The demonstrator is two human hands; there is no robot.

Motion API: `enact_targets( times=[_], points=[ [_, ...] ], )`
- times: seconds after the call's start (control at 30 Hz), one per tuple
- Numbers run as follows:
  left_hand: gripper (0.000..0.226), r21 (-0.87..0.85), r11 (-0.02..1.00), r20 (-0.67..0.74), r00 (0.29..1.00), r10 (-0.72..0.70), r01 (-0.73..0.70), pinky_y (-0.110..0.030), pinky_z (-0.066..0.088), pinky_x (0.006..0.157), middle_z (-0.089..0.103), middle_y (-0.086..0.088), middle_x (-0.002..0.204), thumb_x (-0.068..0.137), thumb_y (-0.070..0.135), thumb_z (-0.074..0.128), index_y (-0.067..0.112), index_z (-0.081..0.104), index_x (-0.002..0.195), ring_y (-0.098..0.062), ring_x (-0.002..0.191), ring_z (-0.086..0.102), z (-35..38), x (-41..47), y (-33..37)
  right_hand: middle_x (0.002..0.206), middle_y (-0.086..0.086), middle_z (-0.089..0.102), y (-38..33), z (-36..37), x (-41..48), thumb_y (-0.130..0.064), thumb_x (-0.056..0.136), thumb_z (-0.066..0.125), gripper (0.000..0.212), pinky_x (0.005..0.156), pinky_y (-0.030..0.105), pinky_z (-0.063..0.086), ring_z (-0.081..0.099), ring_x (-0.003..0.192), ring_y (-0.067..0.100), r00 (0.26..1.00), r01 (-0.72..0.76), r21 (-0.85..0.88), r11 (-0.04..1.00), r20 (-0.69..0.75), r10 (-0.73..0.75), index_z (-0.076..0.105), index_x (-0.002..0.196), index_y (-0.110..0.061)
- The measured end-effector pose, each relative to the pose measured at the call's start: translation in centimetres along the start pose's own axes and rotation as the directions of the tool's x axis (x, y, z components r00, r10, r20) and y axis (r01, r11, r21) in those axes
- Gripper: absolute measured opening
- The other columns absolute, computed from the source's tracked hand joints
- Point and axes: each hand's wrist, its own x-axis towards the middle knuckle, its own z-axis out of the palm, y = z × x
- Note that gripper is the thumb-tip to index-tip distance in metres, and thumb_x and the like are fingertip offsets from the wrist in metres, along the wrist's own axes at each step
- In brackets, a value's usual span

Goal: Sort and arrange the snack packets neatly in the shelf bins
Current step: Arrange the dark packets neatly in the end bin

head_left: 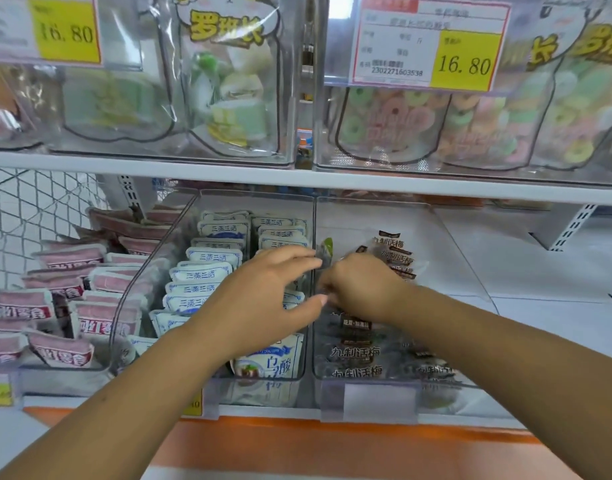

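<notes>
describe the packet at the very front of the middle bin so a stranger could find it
On the lower shelf, take the middle clear bin, between the pink packets and the dark packets. One white-and-blue packet stands against its front wall, right corner. Unlike the rows behind, which show only top edges, it faces outward with large blue characters.

**Tight on the left, open on the right**

The upper shelf board (pixel 228 174) hangs low over the bins. White packets (pixel 207 258) fill the middle bin (pixel 256 199) in close rows, and pink packets (pixel 69 258) crowd the left bin (pixel 65 372). The right bin (pixel 446 237) is bare behind its dark packets (pixel 356 355). Beyond it the lower shelf (pixel 540 271) lies open up to a slotted bracket (pixel 571 226).
</notes>
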Motion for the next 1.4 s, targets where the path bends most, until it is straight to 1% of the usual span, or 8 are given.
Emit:
enact_targets(
  times=[0.13,0.2,0.43,0.57,0.83,1.0,1.17,1.4],
  points=[
    [0.061,0.003,1.000,0.020,1.000,0.012,-0.012,-0.018,0.023,0.109,0.033,0.027,0.145,0.085,0.062,0.044,0.038,0.042,0.142,0.004,0.134,0.025,-0.4,0.1,0.3,0.094,-0.021,0.068,3.3,-4.6,-1.9,-0.034,0.086,0.069,0.019,0.076,0.001,0.040,0.059,0.082,-0.013,0.991,-0.131,0.436,0.890,0.065,0.114,0.071,0.104,-0.027],
    [0.062,0.049,0.998,0.023,0.999,0.039,-0.041,-0.025,0.022,0.115,0.032,0.024,0.148,0.086,0.063,0.041,0.038,0.040,0.143,0.001,0.137,0.025,-0.8,0.7,1.4,0.087,-0.021,0.066,6.3,-6.0,-2.6,-0.023,0.089,0.067,0.010,0.064,-0.002,0.037,0.057,0.076,-0.012,0.976,-0.180,0.442,0.879,-0.033,0.217,0.072,0.096,-0.027],
    [0.061,0.345,0.925,0.334,0.942,0.036,-0.158,-0.038,0.014,0.119,0.029,0.002,0.156,0.097,0.058,0.032,0.026,0.032,0.148,-0.021,0.142,0.026,1.4,5.6,5.0,0.120,-0.009,0.055,9.7,-2.0,1.9,-0.031,0.086,0.066,0.037,0.093,0.026,0.040,0.047,0.113,0.009,0.970,-0.213,0.189,0.959,0.159,0.184,0.061,0.122,-0.038],
    [0.055,0.445,0.865,0.450,0.893,0.010,-0.234,-0.038,0.012,0.117,0.021,0.004,0.159,0.100,0.055,0.024,0.029,0.038,0.146,-0.022,0.141,0.026,1.4,5.7,4.6,0.103,-0.010,0.069,10.2,-1.9,1.5,-0.026,0.088,0.068,0.014,0.080,0.010,0.041,0.058,0.096,0.005,0.985,-0.166,0.300,0.939,0.004,0.172,0.075,0.100,-0.026],
    [0.052,0.427,0.881,0.404,0.915,0.015,-0.203,-0.034,0.005,0.117,0.020,0.008,0.159,0.100,0.054,0.027,0.034,0.035,0.147,-0.017,0.142,0.024,1.3,5.1,4.9,0.089,-0.018,0.068,10.2,-2.9,-0.3,-0.030,0.092,0.062,0.011,0.068,0.006,0.040,0.058,0.081,-0.008,0.957,-0.121,0.510,0.852,-0.167,0.236,0.072,0.095,-0.033],
    [0.055,0.368,0.920,0.335,0.942,0.001,-0.132,-0.031,-0.003,0.117,0.013,0.005,0.161,0.099,0.053,0.031,0.032,0.027,0.150,-0.016,0.146,0.014,1.3,4.4,4.8,0.107,-0.008,0.069,8.5,-2.3,0.4,-0.027,0.094,0.059,0.019,0.083,0.021,0.042,0.059,0.097,0.006,0.990,-0.135,0.361,0.923,0.009,0.142,0.072,0.108,-0.025],
    [0.065,0.432,0.895,0.336,0.941,-0.047,-0.109,-0.035,-0.005,0.117,-0.001,-0.005,0.162,0.096,0.056,0.035,0.024,0.023,0.152,-0.021,0.148,0.002,1.5,5.3,5.0,0.087,-0.021,0.065,9.3,-3.9,1.0,-0.027,0.095,0.056,0.017,0.057,0.003,0.037,0.058,0.071,-0.006,0.975,-0.208,0.412,0.887,0.165,0.152,0.071,0.102,-0.033],
    [0.064,0.445,0.890,0.303,0.952,-0.041,-0.103,-0.034,0.001,0.117,0.017,-0.001,0.158,0.093,0.057,0.038,0.027,0.026,0.148,-0.019,0.145,0.009,1.8,5.5,4.8,0.094,0.003,0.071,9.6,-3.1,5.7,-0.016,0.096,0.058,0.047,0.050,0.020,0.051,0.063,0.061,0.015,0.947,-0.296,0.525,0.798,0.268,0.175,0.048,0.136,-0.039]
  ],
)
